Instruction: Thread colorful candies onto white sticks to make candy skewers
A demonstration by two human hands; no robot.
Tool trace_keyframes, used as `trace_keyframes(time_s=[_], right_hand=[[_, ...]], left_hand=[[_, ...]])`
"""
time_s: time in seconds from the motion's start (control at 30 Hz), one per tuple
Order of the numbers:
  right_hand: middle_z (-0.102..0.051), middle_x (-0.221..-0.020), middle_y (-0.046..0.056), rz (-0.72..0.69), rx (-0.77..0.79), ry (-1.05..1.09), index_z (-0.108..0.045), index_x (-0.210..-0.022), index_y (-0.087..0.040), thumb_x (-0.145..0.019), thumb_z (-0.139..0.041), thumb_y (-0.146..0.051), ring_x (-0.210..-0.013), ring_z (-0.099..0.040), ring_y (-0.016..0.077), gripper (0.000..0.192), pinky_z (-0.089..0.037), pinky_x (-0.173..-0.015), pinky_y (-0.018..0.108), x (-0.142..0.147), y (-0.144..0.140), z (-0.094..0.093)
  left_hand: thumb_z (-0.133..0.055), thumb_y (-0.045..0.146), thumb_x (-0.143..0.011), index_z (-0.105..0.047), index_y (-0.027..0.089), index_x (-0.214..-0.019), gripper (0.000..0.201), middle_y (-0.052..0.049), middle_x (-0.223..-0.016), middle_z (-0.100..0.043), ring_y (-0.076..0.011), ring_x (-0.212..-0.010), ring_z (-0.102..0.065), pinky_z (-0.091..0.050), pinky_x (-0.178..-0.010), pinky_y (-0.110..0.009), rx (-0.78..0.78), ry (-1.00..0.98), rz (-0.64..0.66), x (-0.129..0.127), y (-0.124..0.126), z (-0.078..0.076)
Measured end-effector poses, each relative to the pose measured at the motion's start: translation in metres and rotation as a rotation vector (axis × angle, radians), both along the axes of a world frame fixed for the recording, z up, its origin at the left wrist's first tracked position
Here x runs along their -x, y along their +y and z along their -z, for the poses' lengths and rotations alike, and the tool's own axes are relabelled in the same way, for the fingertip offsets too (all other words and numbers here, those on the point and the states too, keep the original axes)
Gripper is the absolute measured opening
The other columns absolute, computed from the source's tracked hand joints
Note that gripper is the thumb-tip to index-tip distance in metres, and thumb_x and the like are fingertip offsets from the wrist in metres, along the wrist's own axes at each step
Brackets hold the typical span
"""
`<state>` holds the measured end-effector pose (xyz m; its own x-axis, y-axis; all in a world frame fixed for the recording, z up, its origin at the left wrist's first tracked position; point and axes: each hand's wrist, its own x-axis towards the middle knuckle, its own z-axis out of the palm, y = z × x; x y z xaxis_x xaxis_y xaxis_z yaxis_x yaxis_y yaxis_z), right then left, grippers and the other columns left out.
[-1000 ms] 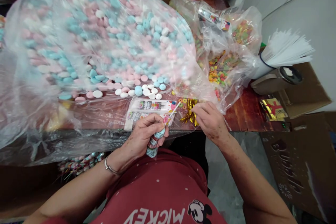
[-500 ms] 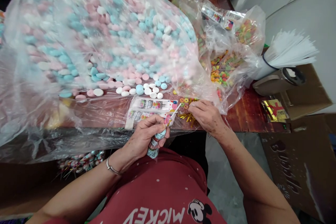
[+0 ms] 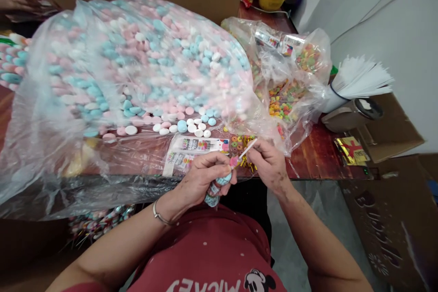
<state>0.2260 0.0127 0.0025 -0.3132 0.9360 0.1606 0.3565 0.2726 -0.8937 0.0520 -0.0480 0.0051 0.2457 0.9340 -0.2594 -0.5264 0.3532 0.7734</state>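
Wrapped candy (image 3: 212,198) sits snug in the left hand (image 3: 201,174), fingers curled; right hand (image 3: 270,166), fingers bunched, hold unclear; slackened left grip could drop it!

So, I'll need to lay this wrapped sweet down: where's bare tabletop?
Bare wood shows between the ring-candy bag, mug and gold packet. Crowded: labels by the left hand, gold ties by the right hand, the sweets bag beyond. Plastic covers the left.
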Motion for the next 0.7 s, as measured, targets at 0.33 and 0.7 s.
trace_keyframes(time_s=[0.33,0.7], right_hand=[[-0.061,-0.064,-0.002,-0.104,-0.022,-0.012,-0.059,-0.066,-0.020,-0.087,-0.053,-0.019,-0.065,-0.054,0.0126,0.021,-0.044,-0.066,0.026,0.011,-0.021,0.002],[-0.067,-0.077,0.006,-0.320,-1.071,-0.543,-0.065,-0.093,-0.015,-0.095,-0.045,-0.012,-0.078,-0.051,0.0187,0.020,-0.038,-0.069,0.034,-0.002,-0.018,-0.003]], left_hand=[[-0.072,0.032,-0.072,-0.054,0.018,-0.081,0.025,0.002,-0.060,-0.066,-0.0085,-0.038,-0.053,-0.032,-0.031,-0.014,0.056,0.067,-0.110,-0.013,0.006,0.010],[-0.063,0.021,-0.070,-0.058,0.016,-0.066,0.008,0.005,-0.054,-0.056,-0.0070,-0.039,-0.050,-0.037,-0.037,-0.017,-0.002,0.424,0.089,0.000,0.020,0.002]])
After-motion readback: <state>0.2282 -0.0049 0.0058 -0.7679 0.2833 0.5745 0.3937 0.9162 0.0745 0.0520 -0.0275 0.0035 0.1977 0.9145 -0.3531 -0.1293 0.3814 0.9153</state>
